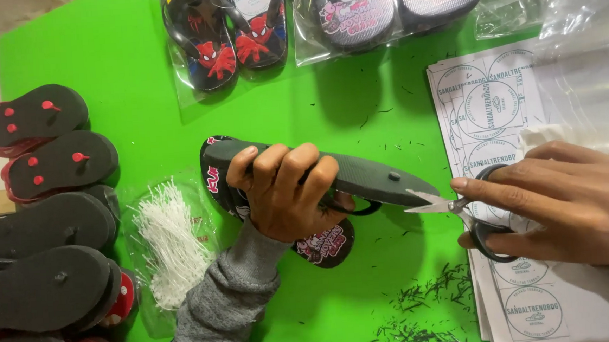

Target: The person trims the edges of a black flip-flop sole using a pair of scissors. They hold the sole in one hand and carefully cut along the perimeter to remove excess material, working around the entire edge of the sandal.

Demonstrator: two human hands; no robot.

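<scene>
1. A pair of black flip-flops point(361, 178) is gripped sole-up by the left hand point(281, 190), fingers curled tight.
2. Small scissors point(462, 207) are held by the right hand point(567, 201), blades slightly parted at the sandal's tip.
3. Black trimmings point(425, 304) are scattered below the right hand.
4. White plastic ties point(171, 242) lie left of the left hand.

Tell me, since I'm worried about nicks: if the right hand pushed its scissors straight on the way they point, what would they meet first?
Probably the edge of the black flip-flop held by the left hand; the scissors in the right hand already point there.
</scene>
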